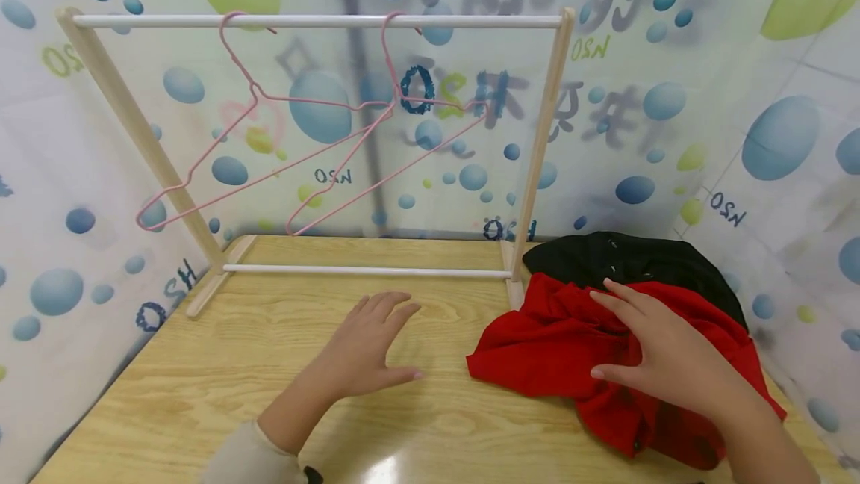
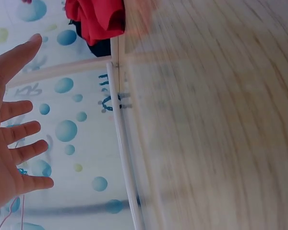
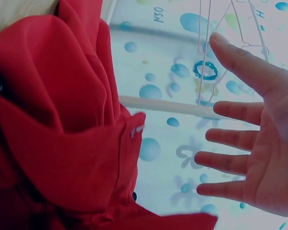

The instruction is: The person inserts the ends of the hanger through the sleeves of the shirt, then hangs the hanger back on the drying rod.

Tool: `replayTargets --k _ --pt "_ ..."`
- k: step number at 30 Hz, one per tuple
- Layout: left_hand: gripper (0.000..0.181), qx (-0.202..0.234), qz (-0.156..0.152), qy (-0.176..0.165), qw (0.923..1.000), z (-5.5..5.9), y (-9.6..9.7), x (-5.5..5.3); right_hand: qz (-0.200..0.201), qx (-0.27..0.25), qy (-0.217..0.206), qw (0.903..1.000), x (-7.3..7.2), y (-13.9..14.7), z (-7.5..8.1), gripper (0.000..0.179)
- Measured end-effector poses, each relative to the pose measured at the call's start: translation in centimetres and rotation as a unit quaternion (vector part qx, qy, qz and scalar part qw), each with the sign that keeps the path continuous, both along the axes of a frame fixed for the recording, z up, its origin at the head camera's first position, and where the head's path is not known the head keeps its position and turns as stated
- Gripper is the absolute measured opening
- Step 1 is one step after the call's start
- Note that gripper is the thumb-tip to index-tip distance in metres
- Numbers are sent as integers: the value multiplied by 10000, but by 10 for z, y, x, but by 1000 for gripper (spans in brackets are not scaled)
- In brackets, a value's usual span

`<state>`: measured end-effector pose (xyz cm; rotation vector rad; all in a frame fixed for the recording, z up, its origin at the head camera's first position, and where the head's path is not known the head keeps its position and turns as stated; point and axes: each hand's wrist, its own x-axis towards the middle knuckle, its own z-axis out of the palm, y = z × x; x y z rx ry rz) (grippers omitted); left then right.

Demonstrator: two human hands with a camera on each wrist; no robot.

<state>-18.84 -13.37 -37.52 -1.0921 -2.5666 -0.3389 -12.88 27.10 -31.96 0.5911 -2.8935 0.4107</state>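
Observation:
A crumpled red garment lies at the right of the table, partly over a black garment. My right hand hovers over the red cloth, fingers spread and nothing held; the right wrist view shows a gap between that hand and the red garment. Left of the pile, my left hand hangs above the bare wood with its fingers extended and thumb apart, holding nothing. Two pink hangers, a left one and a right one, hang from the rack's top bar. What kind of garments these are cannot be made out.
A rack with wooden posts and a white top bar stands at the back of the wooden table. Its lower white bar runs just above the tabletop. A patterned curtain closes off the back and sides.

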Motion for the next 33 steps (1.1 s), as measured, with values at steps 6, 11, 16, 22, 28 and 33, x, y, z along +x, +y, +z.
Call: replayTargets --k 6,11,16,22,28,33 --pt "81 4 -255 44 9997 1 13 -2 -56 -110 -6 9999 4 11 -1 94" --pt "77 89 -344 -45 9994 0 23 -3 -59 -98 279 9995 7 21 -6 90" --pt "75 134 -415 -213 9988 -3 34 -6 -34 -137 511 9986 11 36 -12 90" --pt "71 241 -588 -408 9971 -2 52 -9 -138 -250 485 9984 14 54 -21 92" --pt "70 365 -575 -713 9951 -1 65 -10 -225 -318 520 9979 16 69 -26 91" --pt "68 417 -562 -917 9933 -2 77 -11 -347 -355 416 9979 17 81 -29 92"
